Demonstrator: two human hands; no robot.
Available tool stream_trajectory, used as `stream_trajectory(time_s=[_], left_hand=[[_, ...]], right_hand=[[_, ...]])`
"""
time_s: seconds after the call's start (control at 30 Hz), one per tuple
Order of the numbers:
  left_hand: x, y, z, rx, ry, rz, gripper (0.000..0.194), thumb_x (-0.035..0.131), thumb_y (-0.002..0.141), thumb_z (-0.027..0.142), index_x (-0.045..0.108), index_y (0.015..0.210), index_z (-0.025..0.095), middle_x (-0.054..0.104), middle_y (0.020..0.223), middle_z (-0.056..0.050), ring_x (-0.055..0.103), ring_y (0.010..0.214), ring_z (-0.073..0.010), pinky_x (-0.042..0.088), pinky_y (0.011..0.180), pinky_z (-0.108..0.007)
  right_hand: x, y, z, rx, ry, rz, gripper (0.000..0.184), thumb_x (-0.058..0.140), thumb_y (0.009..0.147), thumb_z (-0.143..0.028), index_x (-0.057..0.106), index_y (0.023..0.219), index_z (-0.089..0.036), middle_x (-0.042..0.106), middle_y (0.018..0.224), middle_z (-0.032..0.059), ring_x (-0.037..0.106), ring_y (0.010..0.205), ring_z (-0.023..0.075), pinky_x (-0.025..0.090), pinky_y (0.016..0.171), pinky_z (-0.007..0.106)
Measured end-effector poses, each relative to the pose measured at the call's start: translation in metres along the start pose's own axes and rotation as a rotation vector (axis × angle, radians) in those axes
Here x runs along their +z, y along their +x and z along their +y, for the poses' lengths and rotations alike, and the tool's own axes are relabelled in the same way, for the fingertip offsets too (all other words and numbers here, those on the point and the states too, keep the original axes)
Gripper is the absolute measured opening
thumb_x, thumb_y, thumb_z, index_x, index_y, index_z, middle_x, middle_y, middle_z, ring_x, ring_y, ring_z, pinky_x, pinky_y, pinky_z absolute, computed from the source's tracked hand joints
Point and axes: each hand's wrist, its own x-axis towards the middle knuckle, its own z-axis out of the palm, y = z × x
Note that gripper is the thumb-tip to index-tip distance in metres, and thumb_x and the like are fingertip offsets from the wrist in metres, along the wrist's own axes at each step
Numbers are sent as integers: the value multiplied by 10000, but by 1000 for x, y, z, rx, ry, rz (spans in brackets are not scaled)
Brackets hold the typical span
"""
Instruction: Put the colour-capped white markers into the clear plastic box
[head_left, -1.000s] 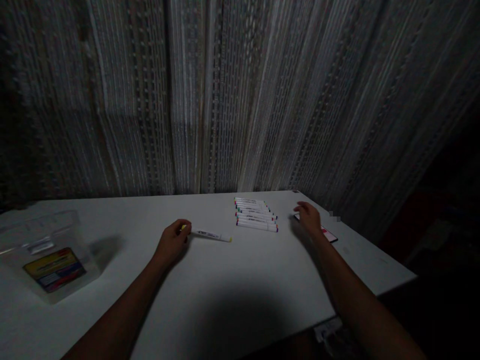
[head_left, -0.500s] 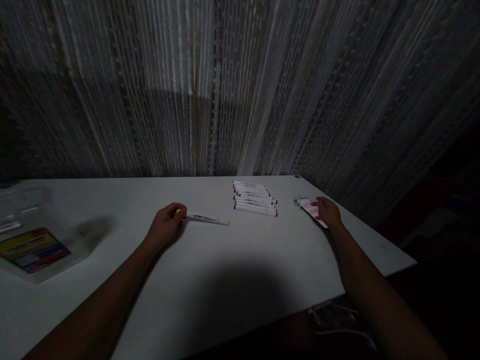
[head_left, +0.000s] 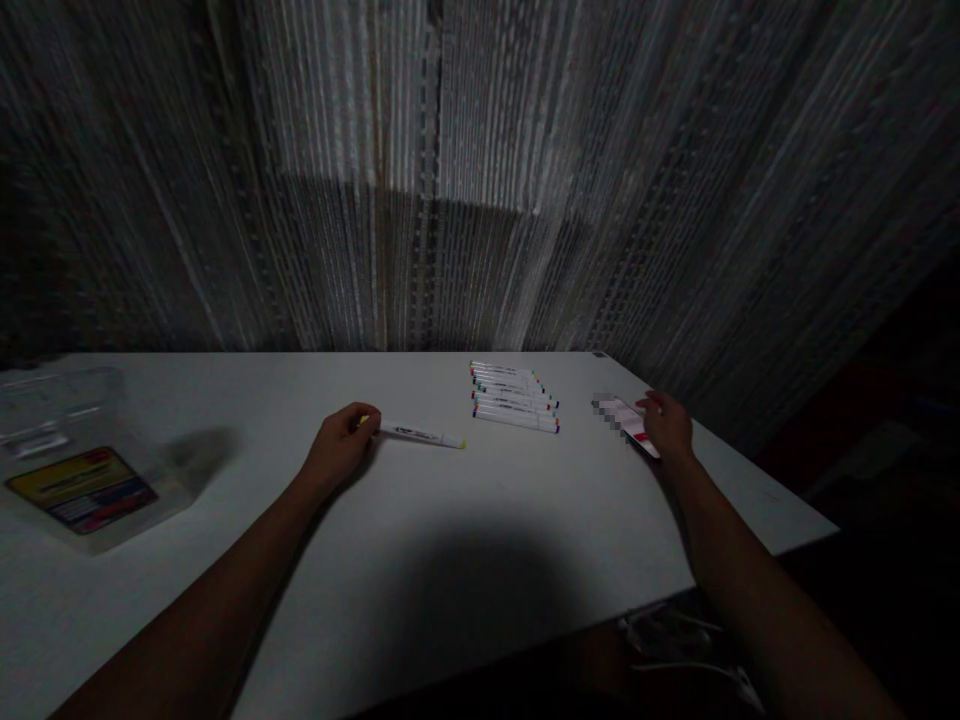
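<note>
My left hand (head_left: pixel 343 442) is closed around the yellow-tipped end of a white marker (head_left: pixel 422 435). The marker points right, its other yellow tip just above or on the white table; I cannot tell which. On the right, my right hand (head_left: pixel 669 425) hovers over or touches the near right side of a phone (head_left: pixel 632 424) lying with its lit pinkish screen up. Its visible fingers are apart and do not grip the phone. Between the hands, several white markers (head_left: pixel 516 413) with coloured ends lie in a stacked row.
A clear plastic case (head_left: pixel 169 500) with a yellow and blue label stands open at the left of the white table (head_left: pixel 360 600). A grey string curtain (head_left: pixel 480 200) hangs behind the table. Below the front edge, white cables (head_left: pixel 682 667) show in the dark.
The whole view has shifted slightly, so the case, markers and phone appear a little further right. Both hands keep nearly the same places relative to the marker and phone.
</note>
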Motion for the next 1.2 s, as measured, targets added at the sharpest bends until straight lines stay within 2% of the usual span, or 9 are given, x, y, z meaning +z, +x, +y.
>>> stream_trajectory(time_s=[0.17,0.37,0.5,0.57,0.67,0.87,0.97,1.07,1.2], left_hand=[[-1,1,-2,7,-16,-6,300,560,627,455,584,709,166,518,514,31,453,445,-118,331,448,-234],[-2,0,1,-5,-61,-22,306,570,625,461,579,711,168,509,517,38,460,444,-117,330,443,-230],[-3,-1,3,18,-59,-26,301,562,646,460,579,713,168,492,510,45,451,440,-113,320,435,-225],[-4,-1,3,26,-52,-31,310,553,649,469,581,719,168,482,502,48,434,433,-112,308,430,-225],[-4,-1,3,34,-38,-30,317,543,650,473,583,729,168,478,503,48,423,437,-116,300,435,-228],[-3,2,-5,59,14,-30,293,519,686,449,582,737,167,487,537,38,435,482,-124,318,471,-233],[-3,3,-10,51,23,-39,288,515,694,445,582,745,169,490,542,40,429,477,-121,314,465,-231],[-3,4,-13,45,17,-48,297,519,697,455,583,750,170,497,545,42,433,467,-117,319,460,-230],[-3,4,-14,37,-22,-52,303,530,690,462,577,745,168,502,555,42,450,471,-115,335,462,-229]], right_hand=[[0,-15,-64,-191,16,26,346,413,707,-244,633,942,-117,641,929,134,546,894,243,398,841,379],[23,-81,-181,-451,133,-362,311,420,743,-149,628,974,-150,645,959,78,558,887,186,403,825,292],[38,-124,-212,-529,182,-487,285,428,806,-186,631,1003,-150,647,988,88,552,937,187,388,851,286],[43,-130,-205,-525,193,-477,289,429,810,-181,628,1016,-144,640,1005,99,544,961,190,385,866,292],[40,-112,-171,-464,189,-381,301,425,809,-198,621,1029,-139,622,1041,115,535,994,201,388,887,319],[-5,-44,-51,-255,-14,-106,375,364,773,-193,611,1034,-85,610,1042,165,511,1046,252,384,921,393],[-21,-32,-3,-194,-106,-71,401,324,793,-214,605,1044,-78,601,1085,171,499,1076,260,380,938,406],[-20,-33,16,-250,-109,-121,393,311,807,-223,615,1028,-109,626,1056,136,521,1064,233,388,941,386],[-9,-30,12,-328,-154,-225,365,335,811,-228,638,992,-139,656,1015,116,566,1019,215,406,922,344]])
